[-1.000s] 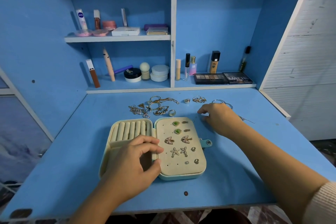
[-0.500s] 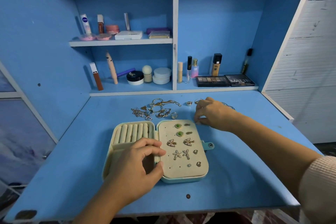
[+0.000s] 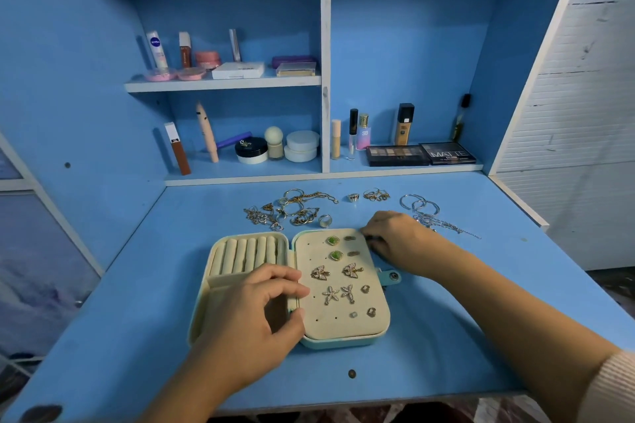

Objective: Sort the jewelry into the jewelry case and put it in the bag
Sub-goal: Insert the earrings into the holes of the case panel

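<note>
The open jewelry case (image 3: 343,342) lies in the middle of the blue desk. Its left half holds ring rolls (image 3: 247,252). Its right half is a beige pad (image 3: 376,299) with several earrings pinned on it, green, leaf and starfish shaped. My left hand (image 3: 254,326) rests on the case's left half, fingers bent, fingertips and thumb at the hinge. My right hand (image 3: 395,239) is at the pad's far right corner, fingers curled down; what is under them is hidden. Behind the case lie a gold chain pile (image 3: 292,209), loose rings (image 3: 376,195) and silver hoops (image 3: 421,204).
A single ring (image 3: 324,220) lies just behind the case, and a silver chain (image 3: 446,226) trails right of my right hand. Makeup bottles, jars and palettes (image 3: 421,154) fill the shelves at the back. No bag is in view. The desk's front edge (image 3: 343,402) is close.
My right hand moved from the silver hoops leftward, then back toward me to the case's far right corner, uncovering the hoops. My left hand stayed on the case.
</note>
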The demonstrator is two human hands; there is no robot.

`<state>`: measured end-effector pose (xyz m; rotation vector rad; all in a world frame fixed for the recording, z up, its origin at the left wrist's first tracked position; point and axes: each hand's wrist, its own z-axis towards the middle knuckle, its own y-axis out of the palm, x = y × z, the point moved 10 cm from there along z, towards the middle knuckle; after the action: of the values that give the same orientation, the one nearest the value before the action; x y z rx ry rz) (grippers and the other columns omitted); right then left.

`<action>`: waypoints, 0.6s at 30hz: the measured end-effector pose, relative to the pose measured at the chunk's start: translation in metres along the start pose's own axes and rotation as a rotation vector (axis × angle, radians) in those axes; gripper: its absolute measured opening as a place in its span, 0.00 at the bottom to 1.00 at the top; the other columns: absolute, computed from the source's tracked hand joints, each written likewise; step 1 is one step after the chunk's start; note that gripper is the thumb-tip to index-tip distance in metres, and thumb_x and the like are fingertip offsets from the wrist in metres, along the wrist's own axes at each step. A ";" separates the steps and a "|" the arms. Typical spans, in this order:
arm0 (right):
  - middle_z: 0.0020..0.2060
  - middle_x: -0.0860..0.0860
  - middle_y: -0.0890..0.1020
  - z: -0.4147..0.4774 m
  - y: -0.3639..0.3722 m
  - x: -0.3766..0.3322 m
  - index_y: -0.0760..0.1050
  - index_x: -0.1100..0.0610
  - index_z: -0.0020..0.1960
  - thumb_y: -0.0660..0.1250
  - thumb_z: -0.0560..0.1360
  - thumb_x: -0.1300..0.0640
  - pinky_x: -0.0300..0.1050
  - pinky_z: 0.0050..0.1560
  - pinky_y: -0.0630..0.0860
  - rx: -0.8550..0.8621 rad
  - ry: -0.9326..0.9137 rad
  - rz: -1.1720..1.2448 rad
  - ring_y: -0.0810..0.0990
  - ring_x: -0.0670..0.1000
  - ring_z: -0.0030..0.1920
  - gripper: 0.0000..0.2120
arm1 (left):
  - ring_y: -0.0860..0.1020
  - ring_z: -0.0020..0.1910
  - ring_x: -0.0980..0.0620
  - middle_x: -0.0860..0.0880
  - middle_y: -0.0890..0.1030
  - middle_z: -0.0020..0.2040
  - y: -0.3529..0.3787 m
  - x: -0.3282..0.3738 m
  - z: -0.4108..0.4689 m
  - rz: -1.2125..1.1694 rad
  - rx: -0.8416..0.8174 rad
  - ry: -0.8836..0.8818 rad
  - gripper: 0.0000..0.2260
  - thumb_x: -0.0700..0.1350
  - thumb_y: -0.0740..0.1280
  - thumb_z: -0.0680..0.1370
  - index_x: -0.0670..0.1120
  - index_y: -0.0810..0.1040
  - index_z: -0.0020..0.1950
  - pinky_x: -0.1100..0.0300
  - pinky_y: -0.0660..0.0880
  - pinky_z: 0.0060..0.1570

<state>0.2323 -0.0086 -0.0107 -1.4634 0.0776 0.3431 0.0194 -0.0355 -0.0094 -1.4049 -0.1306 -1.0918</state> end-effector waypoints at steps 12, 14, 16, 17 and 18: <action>0.44 0.56 0.78 -0.002 -0.001 0.008 0.81 0.59 0.48 0.60 0.77 0.63 0.45 0.43 0.73 0.090 0.168 0.014 0.77 0.56 0.43 0.11 | 0.76 0.56 0.66 0.71 0.75 0.57 -0.002 0.001 0.000 0.012 0.020 0.020 0.14 0.62 0.63 0.65 0.61 0.82 0.46 0.64 0.73 0.57; 0.41 0.55 0.75 -0.004 0.004 0.006 0.79 0.59 0.43 0.59 0.75 0.66 0.45 0.39 0.71 0.047 0.182 -0.022 0.76 0.57 0.41 0.11 | 0.77 0.56 0.66 0.70 0.75 0.57 -0.002 0.000 0.000 0.003 0.023 0.020 0.14 0.62 0.64 0.66 0.61 0.82 0.46 0.62 0.74 0.58; 0.40 0.54 0.74 -0.009 0.009 0.005 0.78 0.60 0.41 0.59 0.73 0.68 0.45 0.39 0.72 0.007 0.172 -0.029 0.75 0.56 0.39 0.10 | 0.77 0.56 0.66 0.70 0.75 0.57 -0.002 0.001 0.000 0.008 0.030 0.028 0.14 0.61 0.64 0.66 0.60 0.82 0.46 0.61 0.75 0.58; 0.42 0.54 0.76 -0.011 0.008 0.006 0.80 0.59 0.43 0.59 0.73 0.68 0.47 0.42 0.74 0.004 0.166 -0.012 0.77 0.56 0.41 0.11 | 0.77 0.56 0.66 0.70 0.75 0.57 -0.002 0.001 0.000 0.009 0.029 0.028 0.14 0.61 0.63 0.66 0.60 0.82 0.46 0.61 0.75 0.58; 0.45 0.55 0.79 -0.013 0.004 0.009 0.81 0.58 0.47 0.59 0.75 0.66 0.48 0.46 0.75 0.013 0.169 0.010 0.78 0.56 0.44 0.12 | 0.76 0.56 0.66 0.70 0.75 0.57 -0.002 0.001 0.000 0.009 0.026 0.025 0.14 0.62 0.63 0.66 0.60 0.82 0.46 0.61 0.75 0.58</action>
<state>0.2416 -0.0197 -0.0185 -1.4776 0.2225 0.2257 0.0184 -0.0352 -0.0073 -1.3671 -0.1202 -1.0963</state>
